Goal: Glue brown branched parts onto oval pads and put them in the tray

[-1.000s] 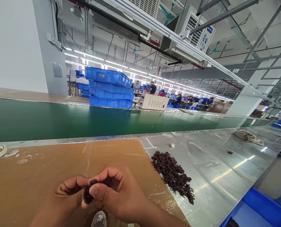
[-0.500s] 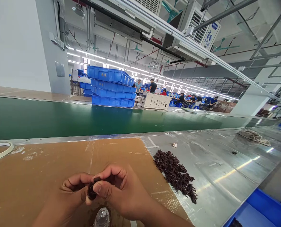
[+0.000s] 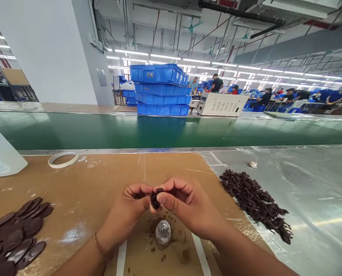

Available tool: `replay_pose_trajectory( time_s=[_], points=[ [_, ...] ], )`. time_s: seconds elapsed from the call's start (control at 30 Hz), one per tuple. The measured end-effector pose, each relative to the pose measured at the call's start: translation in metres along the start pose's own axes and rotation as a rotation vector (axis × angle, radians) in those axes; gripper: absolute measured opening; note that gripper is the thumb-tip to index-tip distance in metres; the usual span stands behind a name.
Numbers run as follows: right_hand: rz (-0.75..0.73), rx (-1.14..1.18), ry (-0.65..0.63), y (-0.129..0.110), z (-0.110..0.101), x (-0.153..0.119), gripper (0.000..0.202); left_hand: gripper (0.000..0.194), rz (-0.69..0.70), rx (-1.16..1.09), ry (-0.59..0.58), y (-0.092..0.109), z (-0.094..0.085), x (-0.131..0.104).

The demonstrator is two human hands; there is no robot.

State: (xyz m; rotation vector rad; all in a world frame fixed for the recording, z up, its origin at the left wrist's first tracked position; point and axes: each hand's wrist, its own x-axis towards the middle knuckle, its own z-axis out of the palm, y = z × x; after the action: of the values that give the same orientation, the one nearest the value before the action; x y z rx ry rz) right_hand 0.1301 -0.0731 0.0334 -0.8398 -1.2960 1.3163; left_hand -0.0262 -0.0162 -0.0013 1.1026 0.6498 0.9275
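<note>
Between both hands, above the brown board, is a small dark brown piece (image 3: 155,201) with a rounded edge; its exact kind is unclear. My left hand (image 3: 132,207) pinches it from the left, and my right hand (image 3: 182,207) grips it with thumb and forefinger from the right. Just below the hands a small clear, domed object (image 3: 163,232) stands on the board, with dark crumbs around it. At the left lies a pile of flat dark brown ovals (image 3: 24,234). To the right is a long heap of small, branching dark brown pieces (image 3: 254,199).
A roll of pale tape (image 3: 63,159) and a translucent white jug (image 3: 2,155) sit at the left of the brown board (image 3: 96,188). Beyond runs a green conveyor belt (image 3: 107,130). Stacked blue crates (image 3: 162,90) and a cream metal box (image 3: 222,104) stand behind it; several people work farther back.
My view has turned left and downward, bringing the jug and the pile of ovals into sight. Both hands still hold the dark brown piece between them.
</note>
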Motion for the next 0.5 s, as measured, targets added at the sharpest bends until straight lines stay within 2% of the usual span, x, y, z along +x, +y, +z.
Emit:
replay_pose_trajectory(
  time_s=[0.3, 0.5],
  points=[
    [-0.006, 0.007, -0.004, -0.0019, -0.0005, -0.0012, 0.029, 0.016, -0.009, 0.015, -0.012, 0.0016, 0.0001, -0.0008],
    [0.031, -0.066, 0.064, -0.0045, -0.0046, -0.0008, 0.033, 0.028, -0.033, -0.015, -0.154, 0.0018, -0.0015, -0.0030]
  ],
)
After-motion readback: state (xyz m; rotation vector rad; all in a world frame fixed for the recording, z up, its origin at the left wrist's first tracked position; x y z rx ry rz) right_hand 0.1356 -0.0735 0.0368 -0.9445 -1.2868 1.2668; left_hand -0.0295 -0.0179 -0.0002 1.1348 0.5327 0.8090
